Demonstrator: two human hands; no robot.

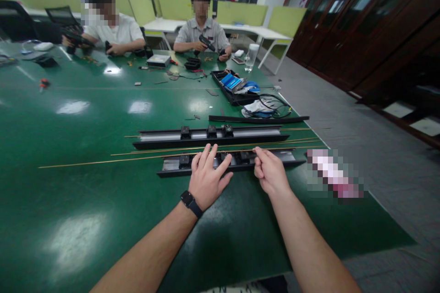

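My left hand [208, 181], with a dark watch on its wrist, lies palm down with fingers spread over the near black rail [176, 173]. Its fingertips reach the thin gold-coloured rods along the rail's far edge. My right hand [271, 169] is closed in a pinch above the right part of this rail, at a thin gold-coloured rod [85, 163] that extends far to the left. Small black blocks [184, 161] sit in the rail's channel, partly covered by my hands. Behind lies a second black rail [209, 140] with three black blocks [211, 131].
A black strip [257, 119] lies behind the rails. Further back are a black tray [237, 96] with blue parts, gloves [257, 107] with cables, and a clear jug [252, 57]. Two people sit across the green table [137, 215], holding dark tools. The table's edge runs along the right.
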